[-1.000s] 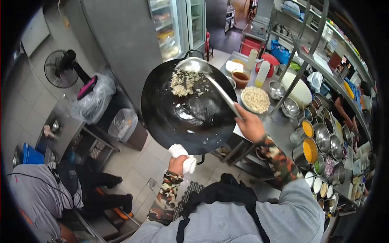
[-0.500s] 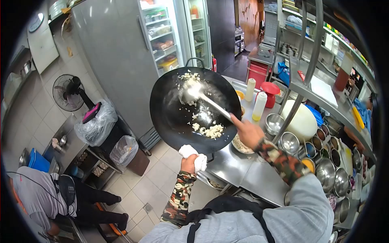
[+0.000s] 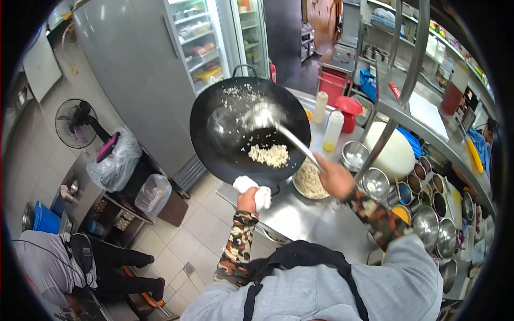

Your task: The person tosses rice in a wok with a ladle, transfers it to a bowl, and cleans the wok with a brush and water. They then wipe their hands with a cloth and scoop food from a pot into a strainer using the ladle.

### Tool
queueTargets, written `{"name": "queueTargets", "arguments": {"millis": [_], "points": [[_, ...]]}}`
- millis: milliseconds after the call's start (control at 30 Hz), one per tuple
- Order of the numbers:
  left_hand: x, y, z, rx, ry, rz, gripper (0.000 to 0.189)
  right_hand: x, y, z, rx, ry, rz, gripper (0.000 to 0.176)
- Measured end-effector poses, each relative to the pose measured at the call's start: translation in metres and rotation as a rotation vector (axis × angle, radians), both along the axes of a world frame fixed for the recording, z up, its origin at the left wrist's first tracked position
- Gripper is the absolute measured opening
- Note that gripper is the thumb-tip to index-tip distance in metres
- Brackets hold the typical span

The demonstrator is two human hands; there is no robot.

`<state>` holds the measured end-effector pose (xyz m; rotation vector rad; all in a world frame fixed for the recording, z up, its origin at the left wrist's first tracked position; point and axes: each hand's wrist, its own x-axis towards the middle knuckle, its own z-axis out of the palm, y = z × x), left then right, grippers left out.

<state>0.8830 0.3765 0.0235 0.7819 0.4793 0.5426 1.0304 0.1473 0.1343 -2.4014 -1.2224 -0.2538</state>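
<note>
A big black wok is held up and tilted over the counter's left end. Gripping its near edge by the loop handle, my left hand is closed on a folded white cloth. My right hand is wrapped round the handle of a metal ladle. The ladle's bowl, blurred by motion, is inside the wok. Cooked rice lies in a clump low in the wok, with loose grains scattered higher up. Below my right hand, a dish of rice is partly hidden.
Two squeeze bottles and a red container stand on the steel counter. Several metal bowls are on the right, beside a shelf post. Another person bends at the lower left. A tall fridge stands ahead.
The ladle has swept through the wok. Rice near the top has thinned to scattered grains, and the lower clump is larger. My right hand moved slightly right and down; more of the rice dish shows.
</note>
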Motion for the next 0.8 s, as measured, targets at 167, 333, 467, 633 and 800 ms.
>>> {"name": "queueTargets", "arguments": {"millis": [167,333,467,633,800], "points": [[0.031,-0.006,0.000,-0.044,-0.104,-0.023,0.006,-0.009,-0.012,-0.020,-0.025,0.083,-0.142,0.058],[0.054,-0.008,0.005,-0.040,-0.079,-0.018,0.007,-0.082,-0.051,-0.050,0.151,0.134,0.037,0.055],[0.053,-0.016,0.005,-0.047,-0.029,-0.052,0.009,-0.052,-0.046,-0.057,-0.080,0.042,-0.027,0.056],[0.063,-0.008,-0.017,-0.049,-0.034,-0.011,0.009,-0.044,-0.105,-0.027,-0.277,0.012,-0.056,0.057],[0.066,-0.009,-0.022,0.048,-0.010,0.091,0.008,-0.059,-0.159,-0.003,-0.360,-0.075,-0.154,0.058]]}}
